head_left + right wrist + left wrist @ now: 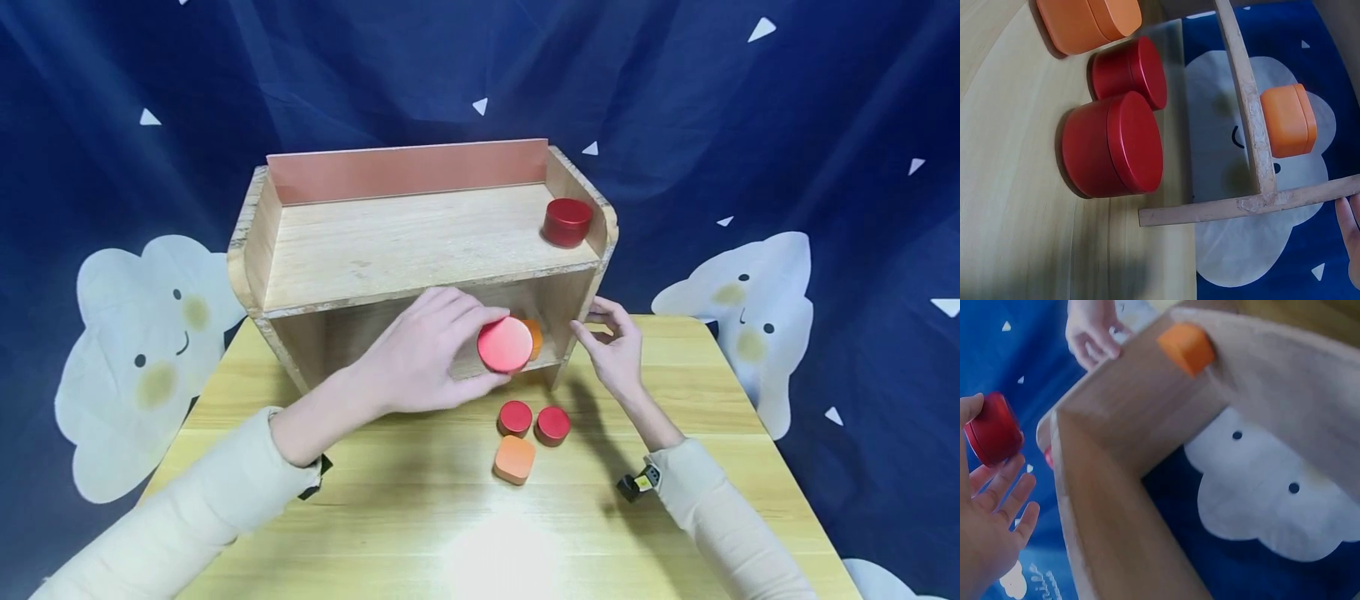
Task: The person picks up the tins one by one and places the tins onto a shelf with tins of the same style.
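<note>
My left hand (423,354) grips a round red tin (506,344) between thumb and fingers, in front of the wooden shelf's (435,250) lower compartment. In the left wrist view the same red tin (996,430) sits at thumb and fingertips, the other fingers spread. At the shelf's right side panel, my right hand (617,346) rests its thumb and fingertips along the front edge. An orange squarish tin (1288,120) stands inside the lower compartment at its right end, partly covered by the held tin in the head view. A larger red tin (567,222) stands on the top board's right end.
On the table (360,508) before the shelf stand two small red tins, a left one (515,418) and a right one (553,426). An orange tin (514,459) stands just nearer. A dark blue curtain (420,67) with clouds hangs behind.
</note>
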Available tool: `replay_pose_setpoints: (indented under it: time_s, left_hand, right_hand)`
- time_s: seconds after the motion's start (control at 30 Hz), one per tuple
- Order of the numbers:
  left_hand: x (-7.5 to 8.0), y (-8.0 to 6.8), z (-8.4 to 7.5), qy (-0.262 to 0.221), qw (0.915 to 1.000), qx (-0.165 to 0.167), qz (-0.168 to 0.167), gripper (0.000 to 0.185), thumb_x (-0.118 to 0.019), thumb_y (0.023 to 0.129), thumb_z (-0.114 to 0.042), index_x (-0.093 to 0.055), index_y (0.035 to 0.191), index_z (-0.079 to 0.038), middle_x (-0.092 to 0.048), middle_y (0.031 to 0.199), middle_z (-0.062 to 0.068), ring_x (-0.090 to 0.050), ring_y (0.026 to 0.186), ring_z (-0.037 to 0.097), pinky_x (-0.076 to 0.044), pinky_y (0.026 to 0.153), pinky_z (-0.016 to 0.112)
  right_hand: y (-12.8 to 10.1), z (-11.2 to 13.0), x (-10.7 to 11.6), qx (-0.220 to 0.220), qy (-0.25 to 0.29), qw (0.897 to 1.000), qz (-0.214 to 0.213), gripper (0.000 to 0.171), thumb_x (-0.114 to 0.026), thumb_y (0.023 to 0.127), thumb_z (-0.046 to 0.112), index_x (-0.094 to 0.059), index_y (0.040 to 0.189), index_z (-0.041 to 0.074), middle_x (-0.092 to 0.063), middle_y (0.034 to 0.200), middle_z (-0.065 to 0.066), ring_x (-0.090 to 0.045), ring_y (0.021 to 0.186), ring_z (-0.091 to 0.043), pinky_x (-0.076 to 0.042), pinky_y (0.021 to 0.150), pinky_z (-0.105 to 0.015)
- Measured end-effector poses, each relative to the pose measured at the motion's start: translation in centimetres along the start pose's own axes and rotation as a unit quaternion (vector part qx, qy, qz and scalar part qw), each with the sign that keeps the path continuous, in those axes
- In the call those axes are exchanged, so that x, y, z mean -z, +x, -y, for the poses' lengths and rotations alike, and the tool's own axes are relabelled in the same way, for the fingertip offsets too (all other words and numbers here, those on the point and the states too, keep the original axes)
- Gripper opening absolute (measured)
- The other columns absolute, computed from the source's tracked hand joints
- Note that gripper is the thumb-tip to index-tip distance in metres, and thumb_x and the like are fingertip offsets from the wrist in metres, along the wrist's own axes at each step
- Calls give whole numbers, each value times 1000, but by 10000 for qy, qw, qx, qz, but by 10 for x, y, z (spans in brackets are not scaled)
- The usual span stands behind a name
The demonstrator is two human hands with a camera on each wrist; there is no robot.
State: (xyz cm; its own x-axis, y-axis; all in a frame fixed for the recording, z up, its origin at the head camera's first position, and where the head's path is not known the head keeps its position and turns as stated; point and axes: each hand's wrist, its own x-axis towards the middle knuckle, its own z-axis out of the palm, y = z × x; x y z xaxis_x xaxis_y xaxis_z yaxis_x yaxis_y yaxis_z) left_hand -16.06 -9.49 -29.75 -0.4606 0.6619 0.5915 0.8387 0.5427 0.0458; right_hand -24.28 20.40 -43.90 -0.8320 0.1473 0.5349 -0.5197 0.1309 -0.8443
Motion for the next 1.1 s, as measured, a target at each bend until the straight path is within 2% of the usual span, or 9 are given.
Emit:
replay_pose_setpoints:
  time_s: [0.2, 0.4, 0.63, 0.83, 1.1]
  left_hand:
    - [18, 23, 14, -127, 9997, 135, -178, 62, -85, 84, -37, -67, 132, -2, -74, 116, 10, -64, 108, 27, -54, 101, 43]
    - [21, 42, 27, -128, 9992, 245, -287, 61, -83, 85, -39, -67, 130, -1, -73, 108, 10, -61, 101, 29, -52, 96, 45]
    - [16, 58, 42, -148, 9982, 566, -100, 58, -83, 86, -39, -67, 131, -4, -74, 117, 11, -62, 107, 29, -51, 100, 44]
    - [12, 71, 49, -109, 9963, 833, 166, 58, -81, 88, -42, -67, 131, -5, -74, 121, 11, -62, 113, 29, -50, 104, 44]
    - [4, 80, 57, -28, 9927, 1130, 417, 59, -77, 90, -47, -67, 133, -7, -74, 124, 10, -62, 120, 30, -48, 109, 44]
  right_hand:
    - [0, 0, 1, 11, 3, 10000, 18, 43, -75, 84, -17, -64, 125, -15, -72, 104, 22, -71, 90, 5, -59, 70, -12]
    - [-1, -1, 1, 5, 21, 10000, 15, 43, -76, 84, -17, -64, 125, -15, -72, 103, 21, -71, 90, 4, -58, 70, -11]
    - [0, -1, 1, 13, 17, 10000, 26, 43, -75, 84, -17, -63, 125, -14, -72, 103, 21, -71, 90, 2, -59, 70, -12]
    - [0, -2, 2, -11, -4, 10000, 27, 43, -75, 84, -17, -63, 125, -15, -72, 103, 22, -70, 90, 3, -58, 71, -11]
    - [0, -2, 2, 14, -8, 10000, 38, 43, -75, 84, -17, -62, 125, -15, -72, 104, 22, -70, 90, 3, -58, 71, -11]
